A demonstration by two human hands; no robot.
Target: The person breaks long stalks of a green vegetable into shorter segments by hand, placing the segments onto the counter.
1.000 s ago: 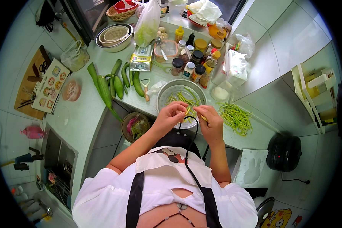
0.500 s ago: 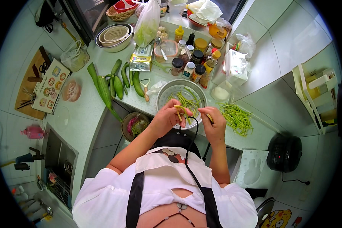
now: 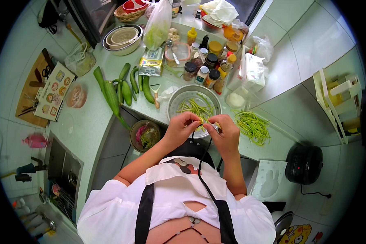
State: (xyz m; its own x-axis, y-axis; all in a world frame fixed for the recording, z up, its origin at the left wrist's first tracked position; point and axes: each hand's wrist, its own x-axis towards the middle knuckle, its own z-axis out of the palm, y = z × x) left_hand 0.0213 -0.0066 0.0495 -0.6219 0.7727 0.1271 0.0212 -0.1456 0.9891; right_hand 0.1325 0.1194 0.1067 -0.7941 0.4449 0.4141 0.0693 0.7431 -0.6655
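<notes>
Over the front of a round metal basin, my two hands come together at the fingertips. My left hand is closed in a pinch on a thin green stalk. The fingers of my right hand pinch at the same spot, mostly hiding the stalk. Short cut-up stalk pieces lie in the basin beneath. To the right of the basin, a pile of long, thin green stalks rests on the counter. A black cord hangs down past my hands in front of the apron.
Left of the basin lie a peeler and several green gourds. Below the counter edge stands a bin with scraps. Jars and bottles crowd behind the basin. A black cooker stands far right, a sink left.
My right hand has moved left and my left hand slightly right, so their fingertips now meet. The stalk loop that showed in my left hand is now mostly hidden.
</notes>
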